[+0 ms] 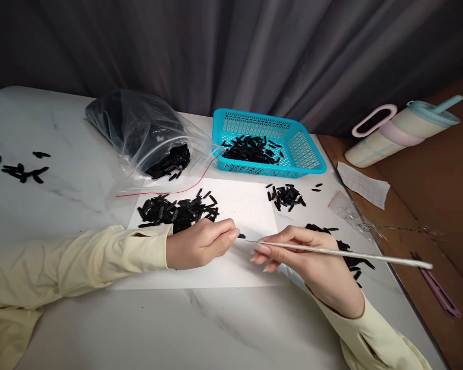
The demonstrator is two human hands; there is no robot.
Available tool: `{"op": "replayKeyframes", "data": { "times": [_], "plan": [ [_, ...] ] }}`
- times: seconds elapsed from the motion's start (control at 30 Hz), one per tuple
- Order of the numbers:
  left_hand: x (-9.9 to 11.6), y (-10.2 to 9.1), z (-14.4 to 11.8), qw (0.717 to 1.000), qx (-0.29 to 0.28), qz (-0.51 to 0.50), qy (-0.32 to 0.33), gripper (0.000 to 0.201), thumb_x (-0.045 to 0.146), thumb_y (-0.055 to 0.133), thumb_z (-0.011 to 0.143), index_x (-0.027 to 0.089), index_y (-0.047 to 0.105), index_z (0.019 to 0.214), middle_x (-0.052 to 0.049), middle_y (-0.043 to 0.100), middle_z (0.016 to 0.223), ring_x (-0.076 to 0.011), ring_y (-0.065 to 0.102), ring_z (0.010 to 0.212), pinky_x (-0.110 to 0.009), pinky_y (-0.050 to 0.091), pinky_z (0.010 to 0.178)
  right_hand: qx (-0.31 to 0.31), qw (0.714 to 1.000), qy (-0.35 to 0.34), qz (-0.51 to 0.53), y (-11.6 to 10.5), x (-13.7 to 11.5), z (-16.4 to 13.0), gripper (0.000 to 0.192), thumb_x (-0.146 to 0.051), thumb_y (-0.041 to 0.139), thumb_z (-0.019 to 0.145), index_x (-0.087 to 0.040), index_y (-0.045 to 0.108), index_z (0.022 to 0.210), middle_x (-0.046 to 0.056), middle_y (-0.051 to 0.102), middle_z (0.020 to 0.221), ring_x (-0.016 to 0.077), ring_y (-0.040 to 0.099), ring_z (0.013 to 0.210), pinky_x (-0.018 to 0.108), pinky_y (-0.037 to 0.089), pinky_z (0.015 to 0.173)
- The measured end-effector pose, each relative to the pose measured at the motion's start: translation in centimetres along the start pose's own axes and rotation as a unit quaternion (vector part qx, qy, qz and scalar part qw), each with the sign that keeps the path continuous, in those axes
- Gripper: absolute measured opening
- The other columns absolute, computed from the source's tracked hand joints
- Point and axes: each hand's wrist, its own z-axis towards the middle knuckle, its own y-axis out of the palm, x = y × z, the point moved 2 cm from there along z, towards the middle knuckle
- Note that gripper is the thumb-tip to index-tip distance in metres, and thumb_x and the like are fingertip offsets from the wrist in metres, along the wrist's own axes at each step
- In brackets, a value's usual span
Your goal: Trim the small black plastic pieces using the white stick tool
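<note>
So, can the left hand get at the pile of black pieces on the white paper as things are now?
Probably yes. The left hand rests on the white paper right beside the pile of black pieces, and nothing lies between them.

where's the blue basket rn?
Head view: the blue basket sits at the table's far edge, right of centre, beside the clear plastic bag and just beyond the white paper sheet.
</note>
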Motion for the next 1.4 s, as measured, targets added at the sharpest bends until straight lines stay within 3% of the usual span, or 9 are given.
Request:
{"op": "replayKeyframes", "data": {
  "times": [0.23,0.5,0.77,1.13,1.4],
  "plan": [
    [-0.1,0.0,-0.1,1.0,-0.001,0.014,-0.006,0.024,0.025,0.027,0.092,0.019,0.034,0.07,0.008,0.038,0.051,-0.0063,0.034,0.045,-0.019,0.031,0.048,-0.015,1.0,-0.005,0.023,-0.4,-0.1,0.2,0.009,-0.026,0.075,0.068,-0.018,0.07,0.069,0.007,0.072,0.09,0.0198,0.069,0.075,0.025,0.06,0.063],
    [0.0,0.0,0.0,0.999,-0.002,0.033,-0.005,0.025,0.025,0.028,0.092,0.019,0.034,0.069,0.007,0.039,0.051,-0.0064,0.035,0.045,-0.02,0.031,0.048,0.009,0.999,-0.039,-0.022,0.1,0.2,-0.2,0.025,-0.03,0.068,0.076,-0.018,0.057,0.057,0.007,0.071,0.095,0.0232,0.067,0.088,0.031,0.059,0.07],
    [0.0,0.2,0.0,0.998,-0.004,0.055,0.003,0.024,0.026,0.027,0.092,0.02,0.034,0.07,0.008,0.036,0.05,-0.0069,0.034,0.044,-0.021,0.029,0.047,0.007,0.99,-0.103,-0.1,0.5,0.4,-0.6,0.021,-0.022,0.064,0.079,-0.018,0.056,0.061,0.004,0.071,0.097,0.0178,0.069,0.08,0.023,0.054,0.066],
    [0.2,0.2,-0.1,0.996,-0.008,0.092,-0.003,0.023,0.025,0.027,0.091,0.02,0.033,0.07,0.007,0.035,0.051,-0.0079,0.032,0.044,-0.021,0.028,0.047,0.016,0.982,-0.107,-0.156,0.9,0.2,-0.9,0.022,-0.024,0.061,0.081,-0.019,0.055,0.06,0.006,0.071,0.096,0.0216,0.069,0.08,0.025,0.054,0.059],
    [0.2,0.2,0.1,0.995,-0.004,0.104,0.005,0.022,0.024,0.028,0.091,0.02,0.035,0.071,0.007,0.035,0.052,-0.0084,0.033,0.044,-0.021,0.028,0.047,0.021,0.978,-0.108,-0.179,1.0,0.1,-1.1,0.026,-0.023,0.06,0.082,-0.019,0.051,0.058,0.004,0.071,0.096,0.0176,0.069,0.071,0.022,0.05,0.054]
  ]
}}
